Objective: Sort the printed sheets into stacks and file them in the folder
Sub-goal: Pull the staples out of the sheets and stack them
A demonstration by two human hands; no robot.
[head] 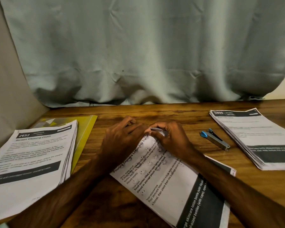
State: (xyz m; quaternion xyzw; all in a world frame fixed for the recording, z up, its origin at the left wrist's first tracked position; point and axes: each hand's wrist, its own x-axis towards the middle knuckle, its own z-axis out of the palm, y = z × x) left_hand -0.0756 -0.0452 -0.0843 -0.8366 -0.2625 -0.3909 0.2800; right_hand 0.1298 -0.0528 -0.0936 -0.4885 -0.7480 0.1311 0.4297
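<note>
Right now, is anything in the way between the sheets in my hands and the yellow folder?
Yes. The stack headed 2652 lies on the yellow folder, covering most of it, so it likely needs lifting off first. The table between the middle sheets and the folder shows nothing else; the stapler lies on the other side.

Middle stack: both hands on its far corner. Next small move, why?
Probably pin the corner of the middle stack with the left hand and reach the right hand to the stapler: both hands pinch that corner, and the stapler lies free alongside.
</note>
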